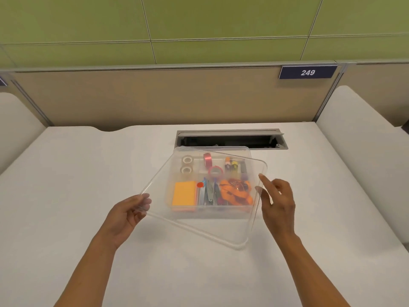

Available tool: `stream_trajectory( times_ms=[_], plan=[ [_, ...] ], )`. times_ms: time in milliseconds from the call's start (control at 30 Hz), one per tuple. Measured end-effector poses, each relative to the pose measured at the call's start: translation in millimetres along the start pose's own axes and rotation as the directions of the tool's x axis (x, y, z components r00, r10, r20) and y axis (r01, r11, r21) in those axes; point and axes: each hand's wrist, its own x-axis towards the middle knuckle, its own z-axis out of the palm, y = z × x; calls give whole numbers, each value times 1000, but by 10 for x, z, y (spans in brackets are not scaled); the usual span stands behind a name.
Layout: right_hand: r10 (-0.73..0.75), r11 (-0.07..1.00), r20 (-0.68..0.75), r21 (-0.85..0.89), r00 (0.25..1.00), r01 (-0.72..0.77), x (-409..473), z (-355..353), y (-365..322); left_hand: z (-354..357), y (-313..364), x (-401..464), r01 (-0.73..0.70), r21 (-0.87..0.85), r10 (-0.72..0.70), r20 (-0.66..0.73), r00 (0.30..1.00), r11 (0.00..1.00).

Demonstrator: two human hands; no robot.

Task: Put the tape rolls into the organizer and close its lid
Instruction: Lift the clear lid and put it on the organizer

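A clear plastic organizer (247, 151) stands on the white table. Two beige tape rolls (187, 164) lie in its back-left compartment and two pink tape rolls (212, 166) in the back-middle one. The clear lid (194, 227) is held above the organizer, turned askew so its corners do not line up. My left hand (128, 212) grips the lid's left corner. My right hand (279, 202) holds its right edge with the fingers partly spread.
Orange sticky notes (184, 194), clips, markers and an orange band fill the other compartments. An open cable slot (230, 140) lies in the table just behind the organizer. A beige partition with a 249 sign (307, 72) stands at the back.
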Motion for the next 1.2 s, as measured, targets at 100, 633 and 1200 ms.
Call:
stream_trajectory(
  times_ms=[100,633,1200],
  plan=[
    [222,925,161,278,962,-260,6,45,-68,78,-112,-36,-8,4,8,-25,1000,1000],
    [511,786,436,113,741,-608,235,362,256,593,-628,75,-102,842,464,-187,866,530],
    [400,910,413,-75,818,-408,394,820,531,695,-659,369,-45,883,450,-194,872,468]
  ],
)
